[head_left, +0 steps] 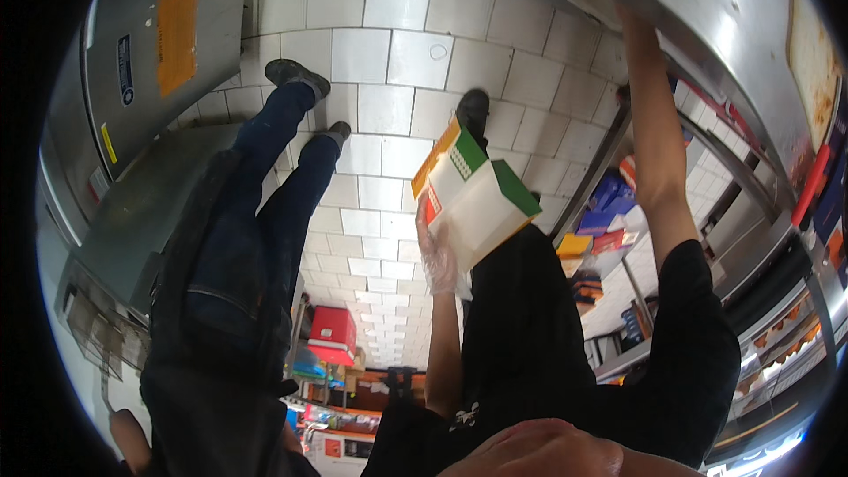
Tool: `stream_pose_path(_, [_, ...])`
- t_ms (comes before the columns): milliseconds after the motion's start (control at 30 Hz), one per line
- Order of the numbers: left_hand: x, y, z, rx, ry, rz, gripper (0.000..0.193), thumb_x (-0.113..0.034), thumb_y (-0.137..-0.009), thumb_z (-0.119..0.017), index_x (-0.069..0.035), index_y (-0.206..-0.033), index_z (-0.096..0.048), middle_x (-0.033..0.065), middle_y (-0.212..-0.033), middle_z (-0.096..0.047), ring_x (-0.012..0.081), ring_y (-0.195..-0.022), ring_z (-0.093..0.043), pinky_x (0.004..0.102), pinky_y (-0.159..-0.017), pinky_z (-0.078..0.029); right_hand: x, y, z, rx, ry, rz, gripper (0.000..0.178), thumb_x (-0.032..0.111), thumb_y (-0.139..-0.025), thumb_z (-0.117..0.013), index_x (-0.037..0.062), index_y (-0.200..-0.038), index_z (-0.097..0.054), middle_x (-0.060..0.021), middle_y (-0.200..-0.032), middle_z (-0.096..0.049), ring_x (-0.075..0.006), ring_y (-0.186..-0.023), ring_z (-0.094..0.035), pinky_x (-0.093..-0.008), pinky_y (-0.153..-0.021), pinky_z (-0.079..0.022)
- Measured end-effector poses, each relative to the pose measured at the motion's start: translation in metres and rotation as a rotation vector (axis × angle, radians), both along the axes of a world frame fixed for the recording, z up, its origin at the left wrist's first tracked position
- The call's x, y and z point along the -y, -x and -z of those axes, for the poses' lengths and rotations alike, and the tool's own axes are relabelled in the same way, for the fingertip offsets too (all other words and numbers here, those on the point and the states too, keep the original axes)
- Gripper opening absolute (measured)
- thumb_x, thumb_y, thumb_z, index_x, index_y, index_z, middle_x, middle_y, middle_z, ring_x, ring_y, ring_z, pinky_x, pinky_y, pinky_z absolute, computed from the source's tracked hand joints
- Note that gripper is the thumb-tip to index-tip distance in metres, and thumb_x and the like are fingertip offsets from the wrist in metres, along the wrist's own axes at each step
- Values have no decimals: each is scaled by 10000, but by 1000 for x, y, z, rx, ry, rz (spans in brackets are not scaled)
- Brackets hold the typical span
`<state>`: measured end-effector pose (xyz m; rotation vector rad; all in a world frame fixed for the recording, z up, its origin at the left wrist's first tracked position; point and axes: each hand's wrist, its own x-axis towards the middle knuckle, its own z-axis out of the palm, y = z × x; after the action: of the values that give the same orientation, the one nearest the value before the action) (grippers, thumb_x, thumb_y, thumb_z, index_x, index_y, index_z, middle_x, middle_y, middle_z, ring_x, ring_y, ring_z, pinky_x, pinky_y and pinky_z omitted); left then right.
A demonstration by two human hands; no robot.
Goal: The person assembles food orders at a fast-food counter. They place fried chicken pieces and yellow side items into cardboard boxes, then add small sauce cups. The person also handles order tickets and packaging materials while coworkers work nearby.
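Observation:
My left hand, in a clear plastic glove, grips a folding cardboard food box by its side. The box stands open with its flaps spread; its inside is off-white, its flaps are green, and orange and red patches show on the outer side. It is held in front of my dark trousers, above the tiled floor. My bare right forearm stretches far forward to the steel counter. The right hand itself is hidden behind the counter's edge, so what it touches does not show.
Close on my left stands another person in dark clothes and jeans. Beyond them is a steel cabinet with an orange sheet on it. Shelving on the right holds blue and yellow packages. A red box appears lower left of centre.

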<state>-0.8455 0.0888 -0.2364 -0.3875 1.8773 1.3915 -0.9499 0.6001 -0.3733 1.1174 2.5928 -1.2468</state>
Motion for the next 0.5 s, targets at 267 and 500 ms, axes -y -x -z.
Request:
stream_pose_path(267, [12,-10,24,-18,17,-156,575,-46,-979,-531,-65,-1529,-363,127,-1546,-396,256,-1450,-340,396,-1210,-263,-13,89,79,292,-166,-474,341,229,-1009,-599,76,-1308,-540,-43,-1181,-647,-194,-1009,-643,-375,-901,-543])
stream_pose_path(500, [9,-13,54,-15,-140,-408,560,-116,-1009,-544,-78,-1537,-360,113,-1557,-383,234,-1445,-341,391,-1208,-266,-15,127,104,369,-199,-580,351,226,-1007,-606,79,-1318,-535,-47,-1202,-645,-193,-1037,-643,-373,-917,-539])
